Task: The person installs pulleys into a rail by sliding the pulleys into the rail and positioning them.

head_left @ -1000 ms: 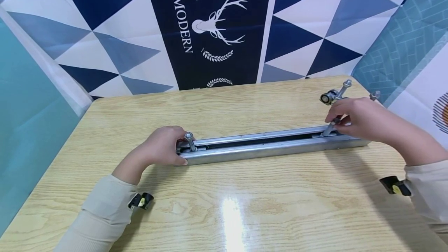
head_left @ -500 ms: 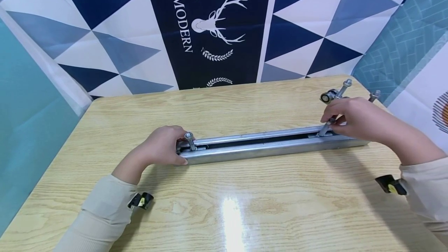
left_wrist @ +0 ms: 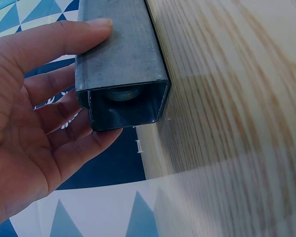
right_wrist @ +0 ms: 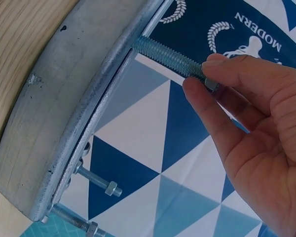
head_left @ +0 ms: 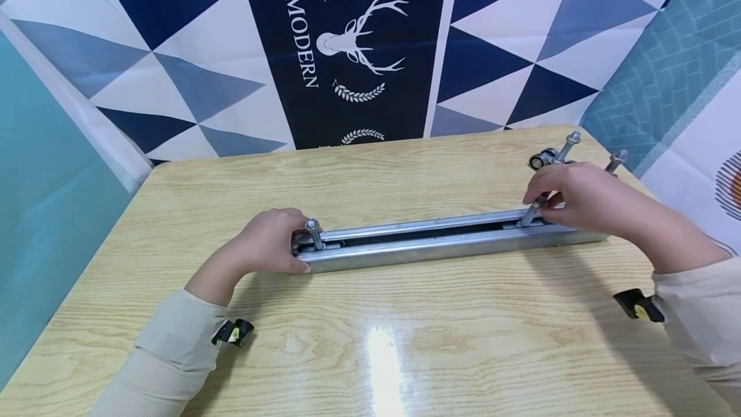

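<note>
A slotted metal rail (head_left: 428, 256) lies across the wooden table with its slot facing up. My left hand (head_left: 269, 240) grips its left end, thumb on the near side and fingers beyond. Beside that hand a bolt with a nut (head_left: 313, 231) rises from the slot. In the left wrist view the rail's open end shows a round metal part (left_wrist: 122, 94) inside. Toward the right end my right hand (head_left: 585, 201) pinches the top of a threaded bolt (right_wrist: 167, 55) between thumb and fingers. That bolt leans up out of the slot; its lower end is hidden in the rail.
Behind the right hand are a roller (head_left: 543, 159) with an upright bolt (head_left: 570, 143) and another bolt (head_left: 618, 158), partly hidden. A patterned cloth (head_left: 231, 50) hangs behind the table's back edge.
My right hand has slid the threaded bolt a short way left along the slot. The left hand and the rail have stayed in place.
</note>
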`<state>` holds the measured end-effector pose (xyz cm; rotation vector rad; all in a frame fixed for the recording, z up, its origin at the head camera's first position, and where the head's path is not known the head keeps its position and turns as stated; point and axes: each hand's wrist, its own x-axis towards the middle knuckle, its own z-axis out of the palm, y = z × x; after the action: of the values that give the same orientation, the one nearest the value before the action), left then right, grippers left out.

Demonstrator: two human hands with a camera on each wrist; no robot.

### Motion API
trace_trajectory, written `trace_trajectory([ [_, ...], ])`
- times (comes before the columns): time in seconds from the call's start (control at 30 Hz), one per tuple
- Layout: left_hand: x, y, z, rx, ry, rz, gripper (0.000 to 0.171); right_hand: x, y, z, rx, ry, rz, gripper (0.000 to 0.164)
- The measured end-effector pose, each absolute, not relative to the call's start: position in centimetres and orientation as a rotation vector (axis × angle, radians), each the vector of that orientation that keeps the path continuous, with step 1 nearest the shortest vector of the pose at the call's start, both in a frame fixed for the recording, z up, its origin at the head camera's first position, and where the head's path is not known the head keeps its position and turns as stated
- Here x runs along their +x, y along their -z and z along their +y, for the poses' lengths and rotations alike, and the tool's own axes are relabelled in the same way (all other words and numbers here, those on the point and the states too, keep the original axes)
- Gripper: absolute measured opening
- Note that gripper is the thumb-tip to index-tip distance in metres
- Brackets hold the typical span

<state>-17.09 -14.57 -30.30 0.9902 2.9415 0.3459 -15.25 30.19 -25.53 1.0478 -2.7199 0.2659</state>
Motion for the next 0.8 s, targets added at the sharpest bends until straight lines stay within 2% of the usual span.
trace_trajectory([
  [0.8,-17.0,30.4,-14.6,0.970,-0.327,2.949,0.053,-15.4,25.5,28.7,1.107,-0.289,-2.688,0.028],
])
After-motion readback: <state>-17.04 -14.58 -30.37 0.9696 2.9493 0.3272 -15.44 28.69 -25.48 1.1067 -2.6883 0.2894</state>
